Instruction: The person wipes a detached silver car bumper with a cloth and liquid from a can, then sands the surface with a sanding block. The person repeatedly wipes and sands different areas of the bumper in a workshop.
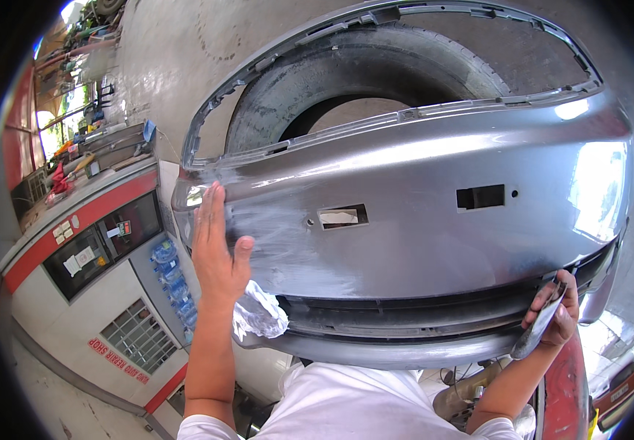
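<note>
A silver-grey car bumper (419, 169) lies across in front of me, with two rectangular cut-outs and a long dark grille slot along its near side. Dull, whitish scuffed patches cover its left part. My left hand (218, 249) rests flat on the left end, fingers stretched out and nothing in them. At the near right edge my right hand (562, 312) grips a folded grey sheet of sandpaper (540, 323) between thumb and fingers. A crumpled white cloth (259, 312) sits on the near left corner, just beside my left wrist.
Behind the bumper lies a big worn tyre (331, 66), partly seen through its frame. To the left stands a white and red building front (82, 308) with blue water bottles (172, 279) by it. A cluttered bench (89, 158) is farther off. Something red (566, 381) stands at the lower right.
</note>
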The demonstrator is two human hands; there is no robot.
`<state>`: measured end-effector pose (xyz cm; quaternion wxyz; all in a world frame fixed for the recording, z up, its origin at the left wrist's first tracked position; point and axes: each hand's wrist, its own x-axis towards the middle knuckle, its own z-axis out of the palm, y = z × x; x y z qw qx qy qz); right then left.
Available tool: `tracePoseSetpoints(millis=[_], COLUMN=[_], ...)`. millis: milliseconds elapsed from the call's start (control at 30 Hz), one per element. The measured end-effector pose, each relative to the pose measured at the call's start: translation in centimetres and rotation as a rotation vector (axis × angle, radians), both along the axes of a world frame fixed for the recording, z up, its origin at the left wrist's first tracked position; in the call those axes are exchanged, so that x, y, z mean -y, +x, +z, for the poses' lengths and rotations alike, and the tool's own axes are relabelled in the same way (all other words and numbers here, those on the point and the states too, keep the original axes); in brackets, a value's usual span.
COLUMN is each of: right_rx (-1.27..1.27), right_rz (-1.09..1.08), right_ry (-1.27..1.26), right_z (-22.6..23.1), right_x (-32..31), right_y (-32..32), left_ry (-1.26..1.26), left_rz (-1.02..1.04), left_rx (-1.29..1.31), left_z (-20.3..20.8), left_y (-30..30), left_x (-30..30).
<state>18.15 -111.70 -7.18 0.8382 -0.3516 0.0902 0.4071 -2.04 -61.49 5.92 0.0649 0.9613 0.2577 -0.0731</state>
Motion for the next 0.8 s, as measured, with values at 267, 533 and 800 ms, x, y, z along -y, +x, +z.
tracePoseSetpoints(millis=[267,533,800], right_rx=[-0.045,-0.062,-0.019], right_rz=[0.0,0.078,-0.001], right_ry=[0.108,0.235,0.123], right_z=[-0.2,-0.7,-0.4], right_x=[0.5,1.5,0.3], right_y=[0.0,0.3,0.1], left_ry=[-0.015,-0.039,0.018], left_rz=[0.103,0.275,0.217], left_rx=[-0.026,-0.158,-0.222], left_z=[-0.1,0.1,-0.2], left_y=[-5.5,-9.2,-5.9], left_x=[-6.5,-13.0,-10.6])
